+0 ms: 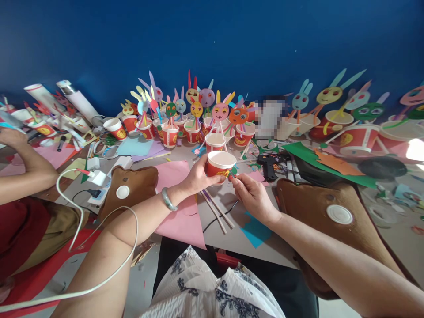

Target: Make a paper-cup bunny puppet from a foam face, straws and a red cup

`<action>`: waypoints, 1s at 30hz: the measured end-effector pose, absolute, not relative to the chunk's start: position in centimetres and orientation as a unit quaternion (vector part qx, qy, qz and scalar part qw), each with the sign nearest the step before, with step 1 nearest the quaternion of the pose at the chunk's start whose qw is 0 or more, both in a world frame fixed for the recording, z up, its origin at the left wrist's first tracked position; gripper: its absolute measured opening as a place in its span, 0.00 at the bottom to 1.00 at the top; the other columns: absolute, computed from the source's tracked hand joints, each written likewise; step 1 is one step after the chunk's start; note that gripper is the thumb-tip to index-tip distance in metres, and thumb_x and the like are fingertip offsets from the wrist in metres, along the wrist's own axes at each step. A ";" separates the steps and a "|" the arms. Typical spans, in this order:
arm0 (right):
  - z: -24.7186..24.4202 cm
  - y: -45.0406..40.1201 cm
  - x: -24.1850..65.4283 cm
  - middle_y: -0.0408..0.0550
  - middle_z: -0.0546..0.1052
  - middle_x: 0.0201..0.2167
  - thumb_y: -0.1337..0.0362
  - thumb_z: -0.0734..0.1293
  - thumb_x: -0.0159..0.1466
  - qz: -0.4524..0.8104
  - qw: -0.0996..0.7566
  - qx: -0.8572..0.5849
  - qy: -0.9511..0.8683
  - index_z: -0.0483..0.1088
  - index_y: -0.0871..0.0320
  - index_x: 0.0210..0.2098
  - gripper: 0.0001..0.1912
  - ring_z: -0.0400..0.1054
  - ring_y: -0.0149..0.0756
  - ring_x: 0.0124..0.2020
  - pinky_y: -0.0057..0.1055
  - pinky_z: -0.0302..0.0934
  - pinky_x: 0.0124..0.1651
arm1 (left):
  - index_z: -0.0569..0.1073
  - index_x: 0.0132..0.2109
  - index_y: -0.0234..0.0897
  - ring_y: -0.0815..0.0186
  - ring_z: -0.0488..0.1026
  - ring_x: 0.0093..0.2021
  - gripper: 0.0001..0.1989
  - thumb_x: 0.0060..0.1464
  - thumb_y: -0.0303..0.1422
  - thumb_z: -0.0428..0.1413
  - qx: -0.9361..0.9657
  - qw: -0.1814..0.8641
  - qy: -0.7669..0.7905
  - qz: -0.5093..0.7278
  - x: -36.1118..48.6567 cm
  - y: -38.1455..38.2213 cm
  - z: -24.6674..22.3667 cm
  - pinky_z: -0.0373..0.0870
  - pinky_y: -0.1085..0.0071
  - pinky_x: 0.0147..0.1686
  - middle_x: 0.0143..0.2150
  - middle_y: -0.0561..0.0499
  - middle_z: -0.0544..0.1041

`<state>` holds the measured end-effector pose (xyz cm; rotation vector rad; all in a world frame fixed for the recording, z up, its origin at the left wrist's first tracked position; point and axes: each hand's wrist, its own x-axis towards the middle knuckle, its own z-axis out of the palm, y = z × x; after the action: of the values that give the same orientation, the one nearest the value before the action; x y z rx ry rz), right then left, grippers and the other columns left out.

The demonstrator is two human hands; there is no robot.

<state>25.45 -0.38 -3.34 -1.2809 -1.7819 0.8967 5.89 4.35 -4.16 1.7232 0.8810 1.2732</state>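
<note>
Lying nearest you, at six o'clock from the paper cup [215, 170], are two pale sticks [213, 213], with a blue paper piece [256, 232] at five and a pink sheet [179, 216] toward eight. Your left hand [198, 174] is curled round that cup, centred before you and mouth up; white inner wall shows through its opening. Your right hand [253, 194] pinches a thin tool [232, 173] at its side, too small to identify. The cup is red below a white rim, with a yellow emblem beside your right fingertips. Near three o'clock lies a black glue gun [269, 168]. Just beyond, toward twelve, stands a second red cup [213, 142], a pink rabbit-eared figure [221, 111] reaching down to it on white legs. Farther off, from ten to one, more red cups [170, 136] hold paper figures on strip legs, before a blue wall [212, 35].
</note>
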 end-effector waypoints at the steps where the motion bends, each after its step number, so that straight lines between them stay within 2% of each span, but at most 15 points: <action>1: -3.3 -0.4 25.5 0.38 0.63 0.16 0.45 0.57 0.70 0.350 0.376 -0.502 -0.696 0.63 0.55 0.30 0.22 0.53 0.28 0.19 0.28 0.50 0.24 | 0.62 0.60 0.38 0.55 0.74 0.54 0.36 0.48 0.42 0.67 0.687 0.388 0.343 0.510 5.9 4.3 -4.2 0.74 0.59 0.53 0.54 0.40 0.74; 4: -3.3 -0.4 25.5 0.38 0.62 0.16 0.45 0.57 0.70 0.350 0.376 -0.505 -0.694 0.63 0.55 0.30 0.22 0.53 0.29 0.19 0.28 0.49 0.24 | 0.53 0.67 0.42 0.55 0.71 0.60 0.43 0.51 0.42 0.66 0.714 0.348 0.329 0.510 5.9 4.0 -3.9 0.73 0.60 0.55 0.61 0.39 0.68; 6: -3.4 -0.3 25.5 0.38 0.62 0.16 0.45 0.57 0.69 0.351 0.377 -0.507 -0.692 0.63 0.55 0.30 0.22 0.53 0.29 0.19 0.28 0.49 0.24 | 0.54 0.67 0.43 0.56 0.69 0.61 0.40 0.53 0.39 0.65 0.741 0.307 0.327 0.500 5.8 3.8 -3.5 0.72 0.61 0.56 0.62 0.39 0.67; 10: -3.6 -0.2 25.5 0.38 0.62 0.16 0.44 0.58 0.69 0.351 0.380 -0.505 -0.690 0.64 0.55 0.30 0.22 0.54 0.30 0.20 0.28 0.49 0.24 | 0.65 0.54 0.40 0.58 0.72 0.55 0.24 0.53 0.34 0.64 0.774 0.232 0.343 0.479 5.7 3.7 -3.2 0.70 0.61 0.56 0.54 0.43 0.73; 12: -3.7 -0.1 25.6 0.38 0.62 0.17 0.45 0.59 0.69 0.353 0.379 -0.501 -0.693 0.64 0.55 0.30 0.21 0.55 0.30 0.20 0.28 0.49 0.25 | 0.67 0.47 0.39 0.60 0.73 0.52 0.19 0.51 0.33 0.66 0.771 0.217 0.360 0.479 5.6 3.8 -3.4 0.71 0.63 0.53 0.49 0.46 0.74; 17: -3.5 0.0 25.6 0.38 0.63 0.17 0.47 0.58 0.69 0.340 0.368 -0.508 -0.701 0.63 0.55 0.29 0.20 0.55 0.30 0.20 0.28 0.50 0.26 | 0.67 0.37 0.37 0.63 0.72 0.47 0.13 0.52 0.34 0.65 0.757 0.203 0.382 0.490 5.7 4.1 -3.7 0.72 0.67 0.47 0.45 0.47 0.73; 22: -3.2 -0.1 25.6 0.38 0.63 0.18 0.49 0.59 0.69 0.306 0.358 -0.503 -0.725 0.61 0.55 0.27 0.19 0.55 0.30 0.22 0.29 0.51 0.28 | 0.67 0.32 0.36 0.62 0.72 0.48 0.14 0.55 0.39 0.63 0.747 0.224 0.379 0.499 5.5 4.1 -3.4 0.73 0.68 0.42 0.49 0.43 0.73; 30: -3.4 0.2 25.6 0.38 0.62 0.19 0.51 0.59 0.69 0.277 0.347 -0.503 -0.741 0.59 0.55 0.26 0.19 0.54 0.30 0.22 0.28 0.50 0.28 | 0.76 0.34 0.36 0.58 0.71 0.57 0.06 0.53 0.33 0.65 0.754 0.231 0.396 0.471 5.2 4.0 -3.1 0.71 0.60 0.55 0.54 0.42 0.71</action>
<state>25.60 0.17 -3.39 -1.3061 -1.9228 0.7193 5.21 3.96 -3.11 2.0725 1.0905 1.2954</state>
